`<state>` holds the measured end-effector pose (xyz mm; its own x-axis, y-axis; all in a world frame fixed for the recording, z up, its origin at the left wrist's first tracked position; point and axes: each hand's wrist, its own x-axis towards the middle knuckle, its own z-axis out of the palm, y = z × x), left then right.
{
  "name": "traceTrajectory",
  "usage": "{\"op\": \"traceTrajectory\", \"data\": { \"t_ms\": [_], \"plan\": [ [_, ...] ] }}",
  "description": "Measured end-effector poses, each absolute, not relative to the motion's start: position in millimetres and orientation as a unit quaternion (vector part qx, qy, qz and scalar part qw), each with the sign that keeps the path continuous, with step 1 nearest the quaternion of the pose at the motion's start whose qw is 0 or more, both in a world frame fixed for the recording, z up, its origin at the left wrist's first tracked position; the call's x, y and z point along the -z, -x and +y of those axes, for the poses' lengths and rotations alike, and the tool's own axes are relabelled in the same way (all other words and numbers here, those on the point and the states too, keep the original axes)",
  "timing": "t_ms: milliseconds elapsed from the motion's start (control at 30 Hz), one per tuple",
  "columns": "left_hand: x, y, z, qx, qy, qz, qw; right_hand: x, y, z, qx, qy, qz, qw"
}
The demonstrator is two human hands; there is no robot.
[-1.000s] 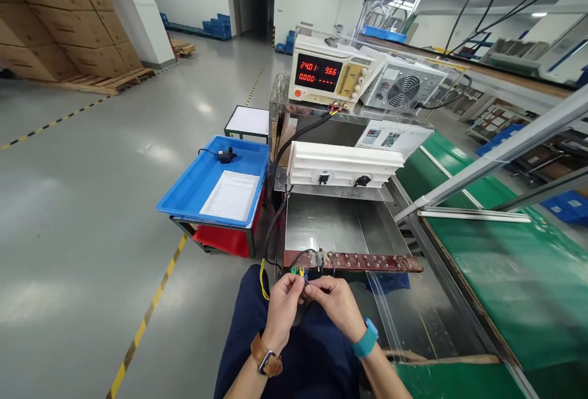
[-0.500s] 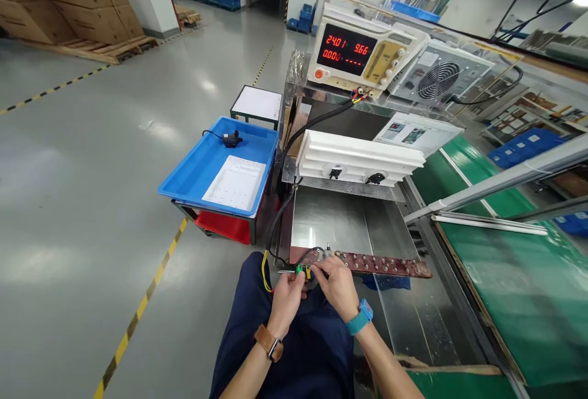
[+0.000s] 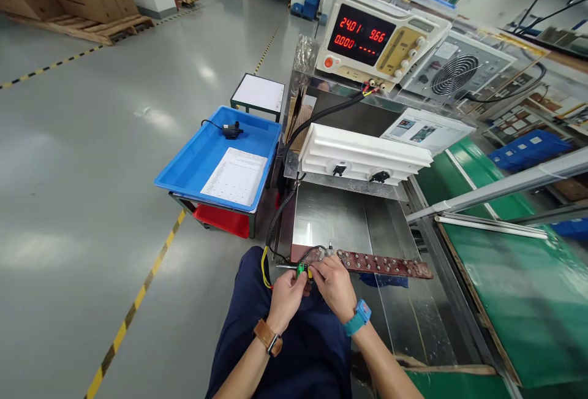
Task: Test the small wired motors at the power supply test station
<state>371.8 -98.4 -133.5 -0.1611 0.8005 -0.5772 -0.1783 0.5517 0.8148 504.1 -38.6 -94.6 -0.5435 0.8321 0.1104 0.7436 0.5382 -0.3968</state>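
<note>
The left hand (image 3: 285, 296) is pinching the green connector (image 3: 301, 269), fingers closed on it, just left of the brown terminal strip (image 3: 384, 264). The right hand (image 3: 334, 285) is gripping its wires alongside. Judged step: wiring; seating calls for alignment.

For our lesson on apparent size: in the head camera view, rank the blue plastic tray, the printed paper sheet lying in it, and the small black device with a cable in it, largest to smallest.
1. Blue plastic tray
2. Printed paper sheet
3. Small black device, farthest back, though plainly smallest.
</note>
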Motion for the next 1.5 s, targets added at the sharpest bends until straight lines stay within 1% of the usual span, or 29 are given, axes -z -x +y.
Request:
{"op": "traceTrajectory", "data": {
  "t_ms": [100,233,333,400,533,700,867,1100,1233,1300,1367,1400,1433,1500],
  "plan": [
    [133,-371,-99,-0.413,-0.236,0.637,0.606,96,-505,-40,-0.182,0.458,-0.855,0.162],
    [136,-367,-102,-0.430,-0.213,0.602,0.638,95,-507,-37,-0.241,0.446,-0.835,0.213],
    [137,-364,-103,-0.439,-0.183,0.571,0.669,90,-508,-32,-0.234,0.428,-0.843,0.226],
    [138,-363,-104,-0.442,-0.169,0.564,0.677,85,-508,-29,-0.212,0.418,-0.860,0.202],
    [139,-363,-103,-0.443,-0.172,0.567,0.673,79,-504,-27,-0.167,0.399,-0.893,0.123],
    [141,-363,-104,-0.443,-0.183,0.572,0.666,80,-497,-30,-0.115,0.400,-0.906,0.076],
    [135,-360,-102,-0.435,-0.177,0.576,0.670,82,-489,-34,-0.074,0.394,-0.914,0.063],
    [118,-359,-97,-0.433,-0.153,0.591,0.664,86,-487,-35,-0.062,0.375,-0.924,0.041],
    [117,-360,-98,-0.444,-0.139,0.598,0.652,90,-486,-37,-0.076,0.358,-0.930,0.034],
    [121,-362,-100,-0.452,-0.136,0.596,0.650,90,-486,-40,-0.087,0.370,-0.924,0.048],
    [130,-362,-103,-0.448,-0.129,0.593,0.657,87,-487,-44,-0.110,0.401,-0.905,0.094],
    [135,-361,-104,-0.428,-0.118,0.597,0.668,86,-489,-46,-0.127,0.421,-0.889,0.130],
    [141,-359,-105,-0.437,-0.115,0.598,0.662,86,-492,-47,-0.144,0.440,-0.870,0.173],
    [149,-353,-105,-0.425,-0.156,0.633,0.628,86,-505,-49,-0.164,0.471,-0.829,0.252]
  ]
}}
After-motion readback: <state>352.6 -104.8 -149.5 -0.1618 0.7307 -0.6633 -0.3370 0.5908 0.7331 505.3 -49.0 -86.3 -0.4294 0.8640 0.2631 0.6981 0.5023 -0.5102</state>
